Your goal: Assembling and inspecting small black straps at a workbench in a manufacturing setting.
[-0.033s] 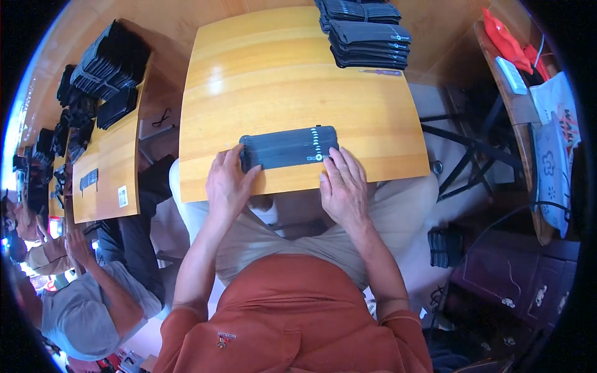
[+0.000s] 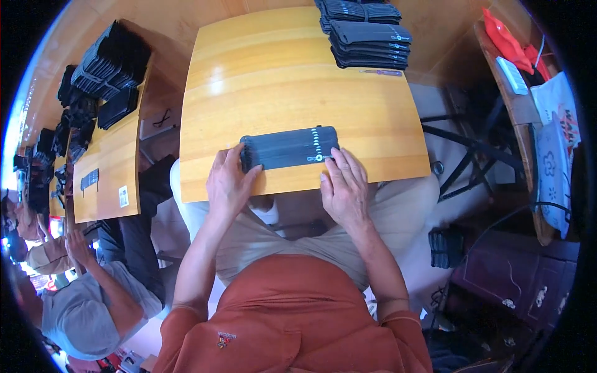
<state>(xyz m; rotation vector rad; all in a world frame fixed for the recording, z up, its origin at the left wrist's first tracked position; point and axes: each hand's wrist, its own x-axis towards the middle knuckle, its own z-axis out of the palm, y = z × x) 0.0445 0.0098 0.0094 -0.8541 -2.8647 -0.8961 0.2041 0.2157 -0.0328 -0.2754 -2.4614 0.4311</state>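
Note:
A flat, dark grey-black folded fabric piece [image 2: 283, 148] lies crosswise near the table's front edge, with a row of white marks down its right part. My left hand [image 2: 229, 183] is at its left end, thumb and fingers spread, with the fingertips at the end edge and the thumb by the near edge. At the near right corner rest the stretched fingertips of my right hand [image 2: 346, 186], its thumb pointing inward off the fabric. Neither hand is closed round the piece.
On the yellow wooden table [image 2: 261, 81], a stack of similar dark pieces [image 2: 370, 46] stands at the far right, a small screwdriver [image 2: 380, 73] before it. Leftward, another table [image 2: 112, 168] bears dark piles [image 2: 111, 62], with a person [image 2: 93, 304] beside it. A cluttered side shelf [image 2: 513, 102] stands right.

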